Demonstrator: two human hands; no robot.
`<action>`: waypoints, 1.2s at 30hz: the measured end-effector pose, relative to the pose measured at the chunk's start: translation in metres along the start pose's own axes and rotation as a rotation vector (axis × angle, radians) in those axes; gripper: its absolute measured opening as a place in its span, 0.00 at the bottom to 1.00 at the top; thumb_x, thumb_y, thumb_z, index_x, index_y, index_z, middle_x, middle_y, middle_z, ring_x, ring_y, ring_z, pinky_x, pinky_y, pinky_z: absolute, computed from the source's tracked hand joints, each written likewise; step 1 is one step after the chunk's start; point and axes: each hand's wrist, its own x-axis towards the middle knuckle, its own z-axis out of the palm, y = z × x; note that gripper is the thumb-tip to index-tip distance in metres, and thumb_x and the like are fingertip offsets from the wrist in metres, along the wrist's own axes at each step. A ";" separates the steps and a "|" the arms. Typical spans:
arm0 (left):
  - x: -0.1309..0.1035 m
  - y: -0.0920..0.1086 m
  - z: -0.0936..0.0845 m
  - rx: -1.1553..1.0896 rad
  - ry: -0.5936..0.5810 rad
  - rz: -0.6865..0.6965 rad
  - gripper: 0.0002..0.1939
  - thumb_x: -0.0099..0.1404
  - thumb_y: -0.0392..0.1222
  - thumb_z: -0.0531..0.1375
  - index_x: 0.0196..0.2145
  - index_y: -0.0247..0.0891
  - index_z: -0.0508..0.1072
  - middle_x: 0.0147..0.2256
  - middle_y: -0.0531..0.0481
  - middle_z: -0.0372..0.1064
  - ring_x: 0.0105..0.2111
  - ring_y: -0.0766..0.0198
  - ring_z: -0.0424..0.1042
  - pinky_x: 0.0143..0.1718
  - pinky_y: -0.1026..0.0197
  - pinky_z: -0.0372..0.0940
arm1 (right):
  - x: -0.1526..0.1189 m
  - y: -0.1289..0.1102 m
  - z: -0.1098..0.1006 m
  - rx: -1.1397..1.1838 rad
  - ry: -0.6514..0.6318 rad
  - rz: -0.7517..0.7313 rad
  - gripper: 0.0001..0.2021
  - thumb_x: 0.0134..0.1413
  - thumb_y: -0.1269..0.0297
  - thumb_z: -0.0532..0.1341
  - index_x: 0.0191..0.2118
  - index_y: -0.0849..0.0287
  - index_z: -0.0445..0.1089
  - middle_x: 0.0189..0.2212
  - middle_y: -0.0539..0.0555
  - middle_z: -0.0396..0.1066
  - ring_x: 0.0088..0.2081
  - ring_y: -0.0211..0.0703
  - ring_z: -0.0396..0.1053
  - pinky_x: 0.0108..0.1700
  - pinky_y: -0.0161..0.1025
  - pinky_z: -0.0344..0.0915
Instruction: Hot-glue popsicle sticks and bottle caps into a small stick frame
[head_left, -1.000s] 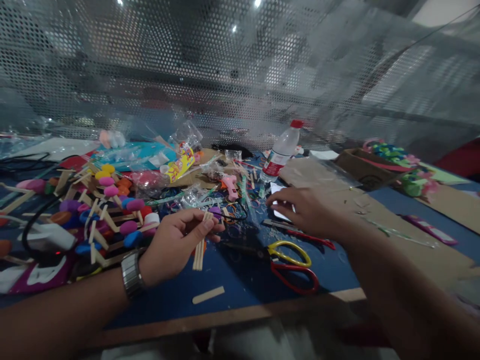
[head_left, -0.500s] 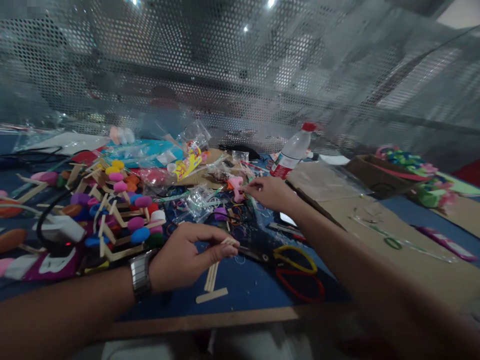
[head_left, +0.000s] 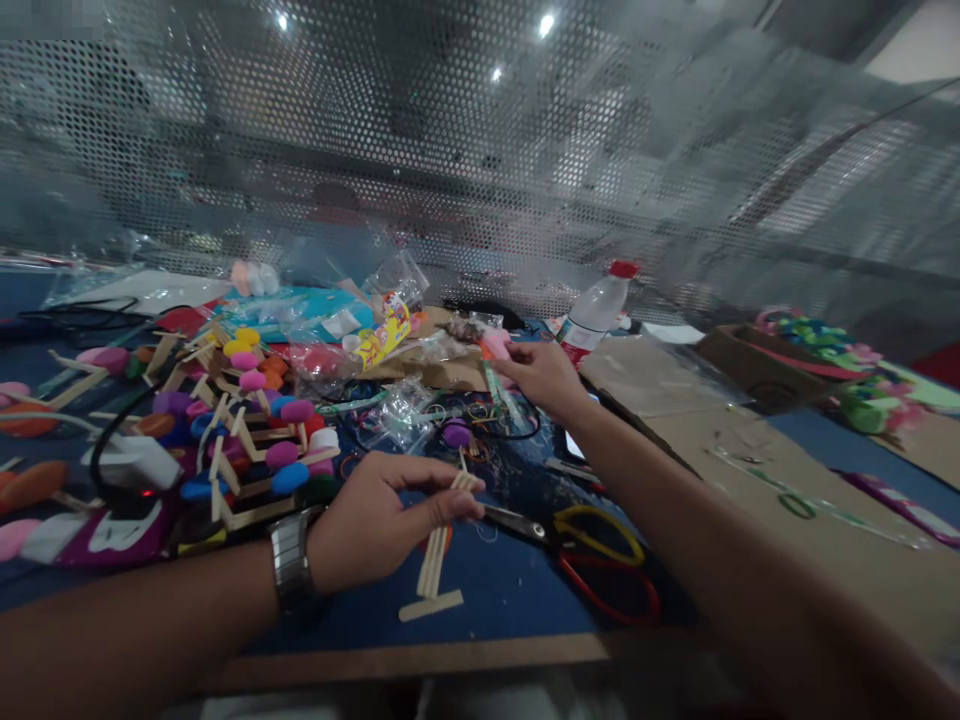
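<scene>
My left hand (head_left: 401,515), a metal watch at its wrist, pinches light wooden craft sticks (head_left: 466,482) between thumb and fingers. A thin stick reaches from that pinch toward a purple oval piece (head_left: 456,432); whether they are joined I cannot tell. Farther back, my right hand (head_left: 544,375) is closed on what looks like a small pink glue gun (head_left: 495,343) with an orange part, mostly hidden by the fingers. Below my left fingers, more craft sticks (head_left: 431,565) lie on the blue table (head_left: 517,590). Scissors (head_left: 600,540) with yellow and red handles rest just right of them.
At left is a pile of stick pieces with coloured ovals (head_left: 255,440), beside a purple power strip (head_left: 112,535) with a white plug. A red-capped bottle (head_left: 596,310) stands behind my right hand. Cardboard (head_left: 750,480) and an open box (head_left: 772,360) occupy the right.
My right hand has lifted the pink object from the clutter and turned it. A black cord now loops below that hand. The purple piece shows turned; my left hand keeps its pinch.
</scene>
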 end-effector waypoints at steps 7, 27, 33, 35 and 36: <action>0.008 0.000 0.001 -0.345 0.003 -0.181 0.24 0.56 0.60 0.69 0.32 0.33 0.77 0.28 0.45 0.78 0.26 0.63 0.76 0.27 0.64 0.69 | -0.026 -0.006 -0.011 0.518 0.045 -0.093 0.19 0.48 0.48 0.66 0.41 0.55 0.70 0.34 0.51 0.74 0.34 0.42 0.71 0.38 0.39 0.68; 0.011 0.006 -0.001 -0.391 -0.036 -0.263 0.20 0.65 0.58 0.63 0.42 0.39 0.68 0.27 0.53 0.72 0.30 0.62 0.77 0.32 0.62 0.73 | -0.065 0.007 -0.002 0.460 0.053 -0.310 0.20 0.56 0.48 0.62 0.50 0.51 0.64 0.44 0.56 0.69 0.48 0.50 0.68 0.53 0.47 0.66; 0.011 -0.001 -0.002 -0.392 -0.085 -0.353 0.21 0.64 0.59 0.64 0.40 0.37 0.71 0.24 0.53 0.70 0.20 0.68 0.71 0.22 0.65 0.72 | -0.073 -0.002 -0.002 0.498 0.062 -0.312 0.21 0.54 0.46 0.65 0.49 0.52 0.66 0.40 0.54 0.69 0.42 0.49 0.69 0.47 0.47 0.70; 0.011 -0.003 -0.003 -0.383 -0.084 -0.397 0.22 0.61 0.60 0.66 0.36 0.35 0.73 0.23 0.52 0.71 0.18 0.68 0.71 0.20 0.67 0.70 | -0.075 -0.007 -0.004 0.620 0.056 -0.237 0.22 0.52 0.45 0.66 0.47 0.51 0.67 0.33 0.51 0.66 0.33 0.44 0.67 0.33 0.40 0.68; 0.011 -0.004 -0.003 -0.379 -0.075 -0.407 0.23 0.60 0.61 0.67 0.35 0.35 0.74 0.23 0.51 0.71 0.19 0.68 0.72 0.19 0.68 0.69 | -0.075 -0.010 -0.006 0.695 0.044 -0.193 0.22 0.51 0.44 0.65 0.47 0.50 0.67 0.30 0.50 0.62 0.28 0.41 0.63 0.25 0.37 0.63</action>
